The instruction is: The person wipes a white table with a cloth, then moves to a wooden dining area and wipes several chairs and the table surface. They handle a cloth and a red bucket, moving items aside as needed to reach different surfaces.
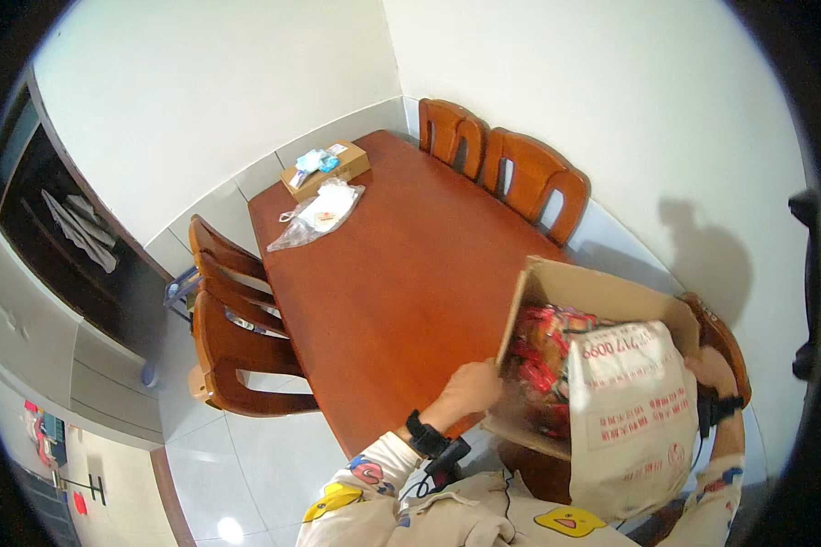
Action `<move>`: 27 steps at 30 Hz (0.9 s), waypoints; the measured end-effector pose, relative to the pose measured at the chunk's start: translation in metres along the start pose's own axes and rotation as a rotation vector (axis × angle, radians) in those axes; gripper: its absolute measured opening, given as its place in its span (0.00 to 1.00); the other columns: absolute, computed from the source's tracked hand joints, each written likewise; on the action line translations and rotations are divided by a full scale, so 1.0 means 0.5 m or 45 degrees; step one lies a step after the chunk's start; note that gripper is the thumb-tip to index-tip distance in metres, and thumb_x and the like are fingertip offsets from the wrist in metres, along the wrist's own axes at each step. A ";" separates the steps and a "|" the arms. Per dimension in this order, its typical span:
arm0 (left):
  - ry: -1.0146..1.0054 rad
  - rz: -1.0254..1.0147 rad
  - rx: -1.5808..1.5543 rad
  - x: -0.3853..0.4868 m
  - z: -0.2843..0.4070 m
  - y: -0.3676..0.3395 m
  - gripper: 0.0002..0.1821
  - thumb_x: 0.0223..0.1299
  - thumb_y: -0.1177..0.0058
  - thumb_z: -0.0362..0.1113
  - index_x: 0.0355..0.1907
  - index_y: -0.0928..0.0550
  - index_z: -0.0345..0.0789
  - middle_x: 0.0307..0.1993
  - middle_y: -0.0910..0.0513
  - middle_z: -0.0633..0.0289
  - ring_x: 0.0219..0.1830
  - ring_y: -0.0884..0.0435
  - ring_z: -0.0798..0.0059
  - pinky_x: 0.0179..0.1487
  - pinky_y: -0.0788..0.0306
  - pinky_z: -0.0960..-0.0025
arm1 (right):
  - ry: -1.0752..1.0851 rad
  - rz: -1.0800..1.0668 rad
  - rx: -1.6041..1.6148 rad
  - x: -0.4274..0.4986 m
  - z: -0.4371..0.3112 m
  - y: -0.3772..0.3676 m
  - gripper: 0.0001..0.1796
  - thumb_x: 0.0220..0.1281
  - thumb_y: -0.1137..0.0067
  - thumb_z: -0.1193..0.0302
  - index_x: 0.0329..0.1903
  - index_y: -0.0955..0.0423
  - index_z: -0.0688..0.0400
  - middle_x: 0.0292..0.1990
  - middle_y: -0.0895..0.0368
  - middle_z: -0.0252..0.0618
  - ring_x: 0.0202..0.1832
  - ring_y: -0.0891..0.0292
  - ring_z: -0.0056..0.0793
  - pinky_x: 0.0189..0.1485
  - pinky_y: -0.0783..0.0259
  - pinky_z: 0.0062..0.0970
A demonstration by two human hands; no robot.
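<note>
An open cardboard box (609, 284) is tilted at the near right end of the wooden table, holding many small items in red shiny wrappers (537, 369). My left hand (475, 390) grips the box's left side, its fingers partly hidden behind the wall. At the box's right side is my right hand (711, 369), beside a cream bag with red print (633, 417) that hangs over the near edge of the box. Its fingers are partly hidden, so whether they hold the box or the bag is unclear.
The reddish-brown wooden table (410, 273) stretches away to the wall. At its far end lie a closed cardboard box (352, 161) with a light-blue crumpled item (317, 161) on top and a clear plastic bag (328, 208) with white contents. Wooden chairs (246, 362) stand along both sides.
</note>
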State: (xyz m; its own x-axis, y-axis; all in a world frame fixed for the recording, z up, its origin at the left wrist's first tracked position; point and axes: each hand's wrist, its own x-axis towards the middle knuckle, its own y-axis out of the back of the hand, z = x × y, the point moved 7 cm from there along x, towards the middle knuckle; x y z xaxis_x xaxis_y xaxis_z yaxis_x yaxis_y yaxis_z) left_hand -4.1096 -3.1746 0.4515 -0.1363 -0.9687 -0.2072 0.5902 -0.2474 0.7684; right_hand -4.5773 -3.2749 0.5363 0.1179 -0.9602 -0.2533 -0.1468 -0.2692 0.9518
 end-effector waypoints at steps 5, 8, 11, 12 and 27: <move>0.284 0.162 -0.008 -0.041 -0.167 0.130 0.18 0.58 0.58 0.41 0.40 0.23 0.27 0.33 0.19 0.37 0.40 0.20 0.43 0.45 0.26 0.49 | 0.334 -0.024 -0.090 0.239 -0.279 -0.012 0.22 0.58 0.50 0.56 0.41 0.22 0.64 0.38 0.20 0.58 0.41 0.24 0.58 0.44 0.29 0.43; 0.513 0.274 -0.050 -0.058 -0.263 0.195 0.20 0.58 0.57 0.43 0.44 0.23 0.28 0.37 0.19 0.38 0.43 0.21 0.43 0.48 0.28 0.50 | 0.247 -0.133 -0.275 0.364 -0.440 -0.011 0.26 0.58 0.49 0.49 0.41 0.21 0.61 0.37 0.20 0.60 0.41 0.24 0.57 0.43 0.30 0.45; 0.642 0.420 -0.063 -0.052 -0.362 0.269 0.23 0.57 0.54 0.45 0.48 0.23 0.30 0.40 0.19 0.40 0.46 0.22 0.44 0.49 0.29 0.52 | 0.560 -0.121 -0.256 0.485 -0.641 -0.014 0.30 0.54 0.47 0.48 0.39 0.21 0.67 0.38 0.20 0.59 0.40 0.23 0.55 0.42 0.28 0.43; 0.730 0.397 -0.082 -0.037 -0.401 0.287 0.23 0.57 0.53 0.45 0.48 0.23 0.29 0.41 0.19 0.40 0.46 0.22 0.45 0.49 0.29 0.52 | 0.410 -0.099 -0.217 0.541 -0.681 -0.022 0.30 0.54 0.47 0.48 0.38 0.21 0.67 0.39 0.19 0.57 0.42 0.22 0.53 0.43 0.27 0.41; 1.171 0.912 -0.205 0.141 -0.706 0.456 0.23 0.56 0.52 0.42 0.51 0.24 0.30 0.43 0.19 0.40 0.49 0.22 0.46 0.52 0.29 0.53 | 0.838 0.132 -0.296 1.003 -1.200 -0.098 0.22 0.60 0.49 0.56 0.39 0.18 0.62 0.41 0.18 0.52 0.44 0.21 0.47 0.46 0.26 0.41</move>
State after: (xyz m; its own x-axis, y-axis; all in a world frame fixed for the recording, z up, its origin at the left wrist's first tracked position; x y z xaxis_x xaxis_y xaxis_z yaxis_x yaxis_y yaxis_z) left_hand -3.7039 -3.2930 0.3985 0.8539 -0.4924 -0.1685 0.4015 0.4172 0.8153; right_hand -3.9215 -3.6984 0.4664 0.6948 -0.7156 -0.0722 0.0156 -0.0853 0.9962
